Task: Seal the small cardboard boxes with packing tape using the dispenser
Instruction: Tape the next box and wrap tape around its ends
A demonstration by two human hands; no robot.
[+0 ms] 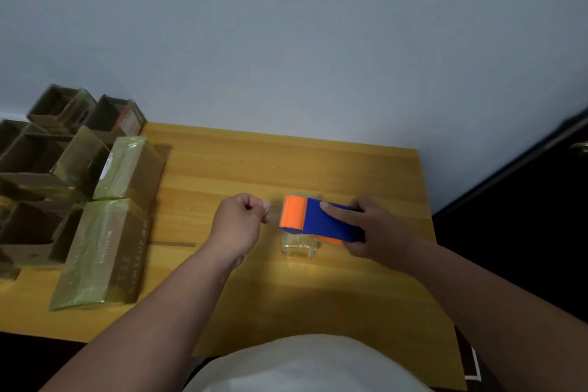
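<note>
**Dispenser held over the desk, boxes stacked at the left edge**

Nearest the person's edge of the desk [286,296] lies a long taped cardboard box [101,251], wrapped in yellowish tape, close to the near left corner; toward the middle of the desk, the left hand [241,219] is clenched, its fingertips seeming to pinch something clear and blurred, so whether it holds a tape end cannot be told; just beside it, toward the right edge, the right hand [372,229] grasps the blue and orange tape dispenser [318,221], forefinger laid along its top, orange end pointing at the left hand; the clear tape roll [299,247] shows beneath the dispenser, just above or touching the wood; farther along the left edge sits a second taped box [127,169]; beyond and left of it, open cardboard boxes [38,149] crowd together, reaching past the far left corner; behind the far edge rises a pale wall [286,41].
</note>
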